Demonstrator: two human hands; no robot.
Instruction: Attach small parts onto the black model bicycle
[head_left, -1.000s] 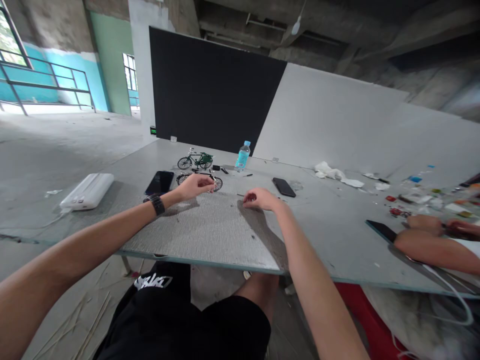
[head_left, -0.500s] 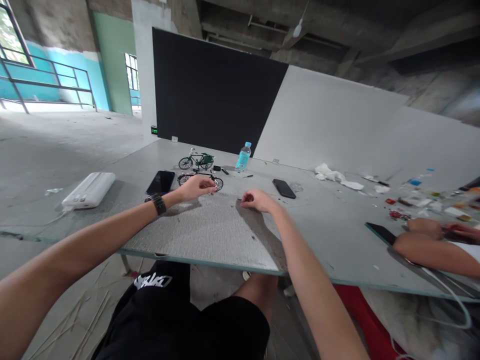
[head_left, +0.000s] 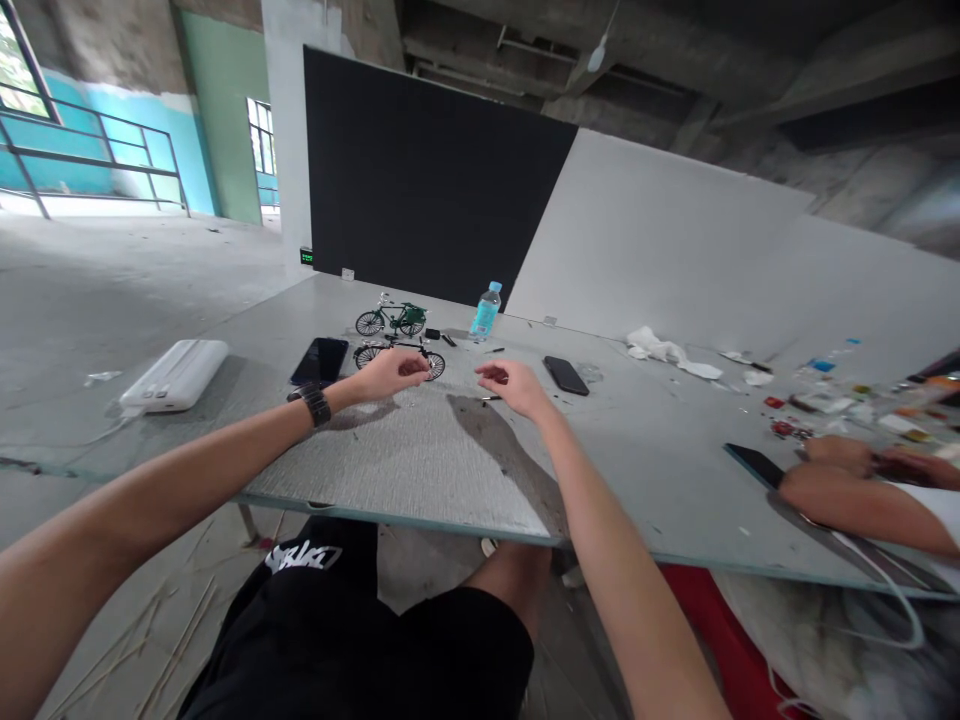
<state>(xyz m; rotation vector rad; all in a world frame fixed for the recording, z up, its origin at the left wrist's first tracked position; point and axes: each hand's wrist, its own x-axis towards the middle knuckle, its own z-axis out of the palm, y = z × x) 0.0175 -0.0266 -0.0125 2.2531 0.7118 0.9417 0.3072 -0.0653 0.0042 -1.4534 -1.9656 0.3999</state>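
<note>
My left hand (head_left: 396,373) is closed in a pinch at the rear wheel of a small black model bicycle (head_left: 433,364). Whether its fingertips grip the wheel or some tiny piece is too small to tell. The hand covers part of this bicycle's middle. My right hand (head_left: 515,386) hovers over the table, fingers loosely apart and holding nothing I can see. Just below it lies a short dark thin rod (head_left: 490,399). Behind the black bicycle stands a green model bicycle (head_left: 391,318).
Phones lie to the left (head_left: 321,360) and right (head_left: 565,375) of my hands; a white power bank (head_left: 176,375) sits far left. A bottle (head_left: 487,311) stands near the black panel. At the right, a co-worker's arm (head_left: 855,505) rests by a dark device and scattered small parts.
My right hand has lifted slightly and its fingers have parted; the thin rod now shows on the table beneath it. My left hand stays at the black bicycle.
</note>
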